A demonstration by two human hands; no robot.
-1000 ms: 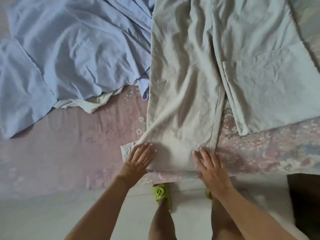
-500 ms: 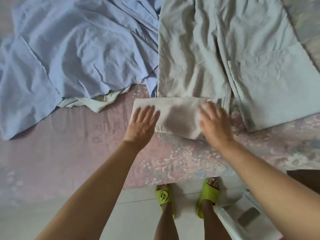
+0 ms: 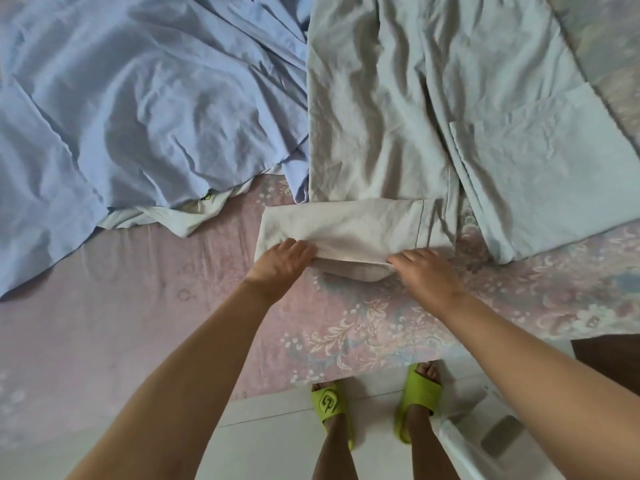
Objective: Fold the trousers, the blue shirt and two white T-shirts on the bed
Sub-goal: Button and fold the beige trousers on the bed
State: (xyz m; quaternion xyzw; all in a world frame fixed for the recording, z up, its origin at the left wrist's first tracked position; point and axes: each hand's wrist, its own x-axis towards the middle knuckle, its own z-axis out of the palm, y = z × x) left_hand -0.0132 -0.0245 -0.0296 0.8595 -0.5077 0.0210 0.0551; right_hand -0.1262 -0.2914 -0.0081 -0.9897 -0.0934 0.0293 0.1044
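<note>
Since half a second ago, both hands have drawn back to the folded hem's near edge: left hand (image 3: 282, 259) and right hand (image 3: 424, 271) each pinch the pale grey-beige cotton trousers (image 3: 363, 133), lying near the floral pink bed's (image 3: 173, 306) front edge.

Floral pink bed (image 3: 346, 327): trousers (image 3: 381, 116), blue shirt (image 3: 138, 98), white T-shirt (image 3: 180, 220) beneath shirt.
</note>
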